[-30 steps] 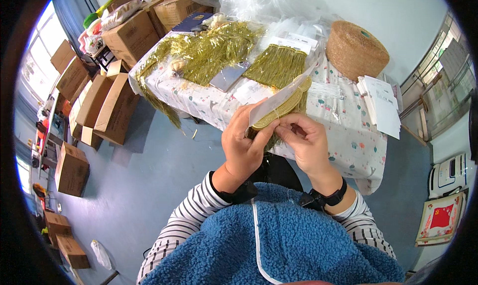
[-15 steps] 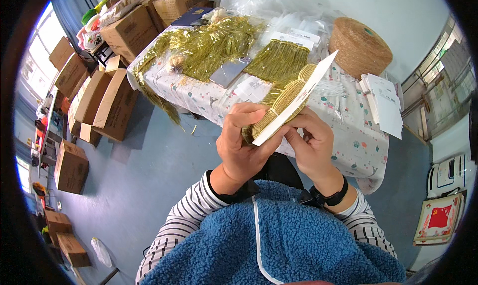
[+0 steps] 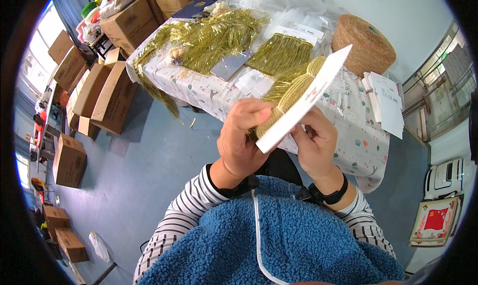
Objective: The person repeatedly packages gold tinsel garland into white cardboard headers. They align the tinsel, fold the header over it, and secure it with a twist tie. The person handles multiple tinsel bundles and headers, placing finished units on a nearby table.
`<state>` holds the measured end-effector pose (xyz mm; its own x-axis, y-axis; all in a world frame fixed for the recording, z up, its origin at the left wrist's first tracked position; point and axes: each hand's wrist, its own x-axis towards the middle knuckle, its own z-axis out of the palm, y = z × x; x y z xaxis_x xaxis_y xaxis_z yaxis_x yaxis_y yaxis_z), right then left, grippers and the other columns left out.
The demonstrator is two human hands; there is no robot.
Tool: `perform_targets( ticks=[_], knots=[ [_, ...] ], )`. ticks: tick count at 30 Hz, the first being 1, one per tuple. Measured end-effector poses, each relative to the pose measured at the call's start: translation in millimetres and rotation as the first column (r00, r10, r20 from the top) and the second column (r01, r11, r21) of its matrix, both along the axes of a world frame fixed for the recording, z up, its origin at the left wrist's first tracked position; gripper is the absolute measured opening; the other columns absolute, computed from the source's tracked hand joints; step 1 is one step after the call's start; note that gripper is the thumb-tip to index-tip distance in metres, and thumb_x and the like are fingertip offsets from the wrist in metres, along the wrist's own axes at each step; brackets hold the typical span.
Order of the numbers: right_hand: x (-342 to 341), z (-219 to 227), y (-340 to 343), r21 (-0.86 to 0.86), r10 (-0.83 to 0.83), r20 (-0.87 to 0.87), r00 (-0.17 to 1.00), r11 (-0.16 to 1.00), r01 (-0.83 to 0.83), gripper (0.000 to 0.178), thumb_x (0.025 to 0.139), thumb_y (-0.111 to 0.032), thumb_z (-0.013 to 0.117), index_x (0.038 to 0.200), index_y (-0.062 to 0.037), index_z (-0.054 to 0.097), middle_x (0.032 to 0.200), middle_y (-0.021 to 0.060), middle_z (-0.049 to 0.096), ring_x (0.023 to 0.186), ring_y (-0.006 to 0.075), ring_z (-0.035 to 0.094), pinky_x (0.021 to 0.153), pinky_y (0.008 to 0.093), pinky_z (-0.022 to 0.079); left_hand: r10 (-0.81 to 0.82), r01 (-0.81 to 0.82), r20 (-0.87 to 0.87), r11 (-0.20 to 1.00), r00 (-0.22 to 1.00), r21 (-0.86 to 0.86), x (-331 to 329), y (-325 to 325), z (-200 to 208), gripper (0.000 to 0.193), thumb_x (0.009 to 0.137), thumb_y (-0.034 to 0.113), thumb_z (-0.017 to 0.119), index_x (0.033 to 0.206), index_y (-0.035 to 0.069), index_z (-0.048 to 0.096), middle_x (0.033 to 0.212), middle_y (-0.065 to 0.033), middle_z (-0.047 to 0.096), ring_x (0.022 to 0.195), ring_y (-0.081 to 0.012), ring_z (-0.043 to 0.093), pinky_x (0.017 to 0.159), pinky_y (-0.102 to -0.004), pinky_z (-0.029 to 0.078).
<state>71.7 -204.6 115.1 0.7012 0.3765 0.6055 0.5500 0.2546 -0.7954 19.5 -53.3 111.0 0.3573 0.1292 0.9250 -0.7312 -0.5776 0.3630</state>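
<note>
In front of me, above the near side of the table, a white card [image 3: 309,102] is held tilted, its upper end leaning to the right. Against its left side lies a bundle of olive-gold fringe trim [image 3: 295,90] with a braided heading, its strands hanging behind. My left hand [image 3: 243,138] is closed round the lower end of the bundle and card. Behind the card's right side, my right hand [image 3: 317,139] has its fingers bent and pinching near the edge; the card hides part of the fingertips, and what exactly they grip cannot be seen.
On the patterned tablecloth [image 3: 348,153] lie another carded fringe [image 3: 281,55], a heap of loose olive tinsel fringe [image 3: 219,38], a grey-blue flat case [image 3: 231,65], a large brown yarn cone [image 3: 363,45] and stacked white cards [image 3: 386,103]. Cardboard boxes [image 3: 115,98] stand on the left floor.
The card has turned so that more of its white face shows, and its top has shifted slightly up and right. My right hand has moved slightly right along with it.
</note>
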Motion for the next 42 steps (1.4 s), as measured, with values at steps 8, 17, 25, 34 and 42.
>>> perform_targets(
  ticks=[8, 17, 25, 34, 42],
  knots=[
    [-0.4, 3.7, -2.8, -0.103, -0.093, 0.183, 0.979, 0.988, 0.113, 0.011, 0.085, 0.005, 0.069, 0.095, -0.0008, 0.069, 0.089, 0.0085, 0.067, 0.073, 0.0159, 0.061, 0.067, 0.0274, 0.048, -0.022, -0.020, -0.162, 0.967, 0.987, -0.255, -1.4, -14.3, -8.9, 0.049, 0.080, 0.008, 0.086, 0.117, -0.002, 0.054, 0.106, -0.0159, 0.070, 0.089, -0.0184, 0.070, 0.075, -0.0299, 0.056],
    [-12.6, 6.2, 1.4, -0.177, -0.069, 0.032, 0.997, 0.982, 0.074, 0.009, 0.085, 0.004, 0.070, 0.092, -0.0009, 0.066, 0.080, 0.0064, 0.065, 0.070, 0.0147, 0.061, 0.065, 0.0289, 0.048, 0.052, -0.111, -0.218, 0.958, 0.975, -0.266, -1.6, -10.5, -13.2, 0.045, 0.083, 0.011, 0.084, 0.117, -0.002, 0.056, 0.094, -0.0123, 0.073, 0.080, -0.0140, 0.072, 0.069, -0.0275, 0.057],
    [-15.3, 9.3, 6.2, -0.180, -0.115, 0.245, 0.963, 0.970, 0.162, 0.011, 0.082, 0.007, 0.069, 0.088, -0.0011, 0.065, 0.080, 0.0133, 0.065, 0.074, 0.0324, 0.064, 0.065, 0.0367, 0.050, 0.013, -0.067, -0.156, 0.937, 0.988, -0.342, -3.6, -10.3, -17.8, 0.042, 0.084, 0.007, 0.082, 0.116, -0.003, 0.058, 0.094, -0.0093, 0.072, 0.080, -0.0092, 0.067, 0.071, -0.0252, 0.055],
    [-11.1, 6.4, 9.0, -0.215, -0.116, 0.168, 0.979, 0.965, 0.152, 0.010, 0.083, 0.005, 0.068, 0.090, -0.0011, 0.066, 0.082, 0.0124, 0.067, 0.074, 0.0289, 0.067, 0.064, 0.0352, 0.051, -0.083, -0.019, -0.211, 0.897, 0.974, -0.441, 0.4, -6.4, -10.4, 0.038, 0.086, 0.001, 0.077, 0.117, -0.005, 0.056, 0.100, -0.0085, 0.069, 0.087, -0.0116, 0.065, 0.077, -0.0267, 0.054],
    [-5.7, -3.2, 7.3, -0.241, -0.115, 0.097, 0.989, 0.961, 0.136, 0.009, 0.085, 0.004, 0.069, 0.091, -0.0007, 0.066, 0.084, 0.0137, 0.067, 0.075, 0.0280, 0.067, 0.065, 0.0340, 0.052, -0.336, 0.091, -0.291, 0.780, 0.896, -0.619, 2.1, -7.9, -5.6, 0.037, 0.092, 0.002, 0.072, 0.122, -0.004, 0.052, 0.113, -0.0103, 0.066, 0.101, -0.0148, 0.065, 0.087, -0.0291, 0.054]
  ],
)
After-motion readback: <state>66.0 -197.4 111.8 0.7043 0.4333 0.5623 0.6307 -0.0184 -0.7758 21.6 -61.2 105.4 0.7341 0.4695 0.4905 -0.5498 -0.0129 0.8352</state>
